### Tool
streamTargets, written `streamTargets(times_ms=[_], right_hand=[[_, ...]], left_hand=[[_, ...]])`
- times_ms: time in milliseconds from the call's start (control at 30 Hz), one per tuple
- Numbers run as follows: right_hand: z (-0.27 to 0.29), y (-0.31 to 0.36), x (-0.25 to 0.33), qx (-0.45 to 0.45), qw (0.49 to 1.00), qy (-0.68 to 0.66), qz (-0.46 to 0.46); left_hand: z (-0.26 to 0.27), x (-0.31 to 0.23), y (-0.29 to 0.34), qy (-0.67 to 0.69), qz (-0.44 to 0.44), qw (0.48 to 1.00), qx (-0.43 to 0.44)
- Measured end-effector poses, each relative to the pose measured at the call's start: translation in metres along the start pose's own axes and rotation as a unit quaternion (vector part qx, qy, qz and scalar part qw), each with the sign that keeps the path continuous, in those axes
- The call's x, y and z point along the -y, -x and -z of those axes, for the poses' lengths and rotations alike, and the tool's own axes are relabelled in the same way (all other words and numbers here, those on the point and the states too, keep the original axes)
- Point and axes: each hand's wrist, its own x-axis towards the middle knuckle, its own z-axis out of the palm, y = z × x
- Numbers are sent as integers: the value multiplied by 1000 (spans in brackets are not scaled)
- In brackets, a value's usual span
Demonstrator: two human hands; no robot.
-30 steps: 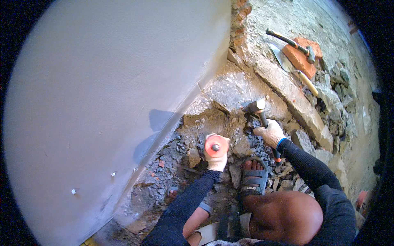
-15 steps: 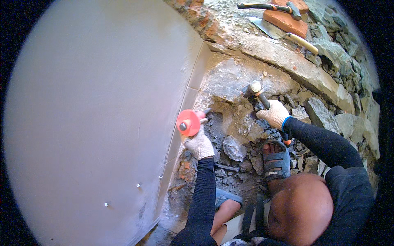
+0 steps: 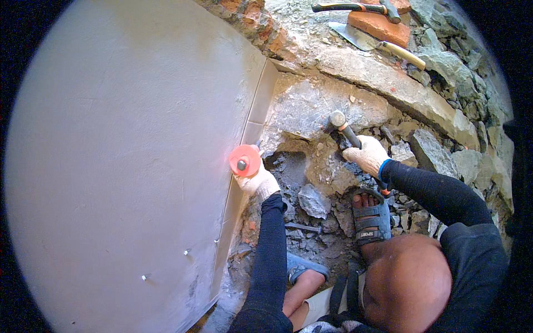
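My gloved left hand point(image 3: 259, 183) is closed round a chisel with a round red hand guard point(image 3: 245, 161), beside the grey wall's base strip point(image 3: 261, 100). The chisel's struck end points up toward me. Its tip is mostly hidden behind the guard, near the strip's edge. In my gloved right hand point(image 3: 367, 155) is a hammer point(image 3: 337, 119), gripped by its dark handle, with its head over the broken ground and apart from the chisel. Below and between my hands lie a dug hollow point(image 3: 288, 166) and a large grey stone point(image 3: 314, 201).
A thin metal bar point(image 3: 303, 227) lies in the rubble near my sandalled foot point(image 3: 371, 213). Farther off, another hammer point(image 3: 361, 8) and a trowel point(image 3: 377, 44) lie by red bricks point(image 3: 383, 28). A smooth grey wall point(image 3: 133, 139) fills the left; broken rock point(image 3: 455, 77) lies right.
My left hand has moved left and slightly up with the chisel, whose guard now faces me more squarely. The right hand and hammer have shifted slightly; the whole view has drifted a little.
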Motion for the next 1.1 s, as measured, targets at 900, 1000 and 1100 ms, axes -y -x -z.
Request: streamTargets(times_ms=[900,1000,1100], right_hand=[[-36,39,132,47,947,121,294],[-37,42,133,75,940,131,305],[-35,45,141,80,920,110,367]], left_hand=[[3,44,13,-103,-35,992,65],[11,46,12,-103,-26,992,67],[16,47,12,-115,-23,990,72]])
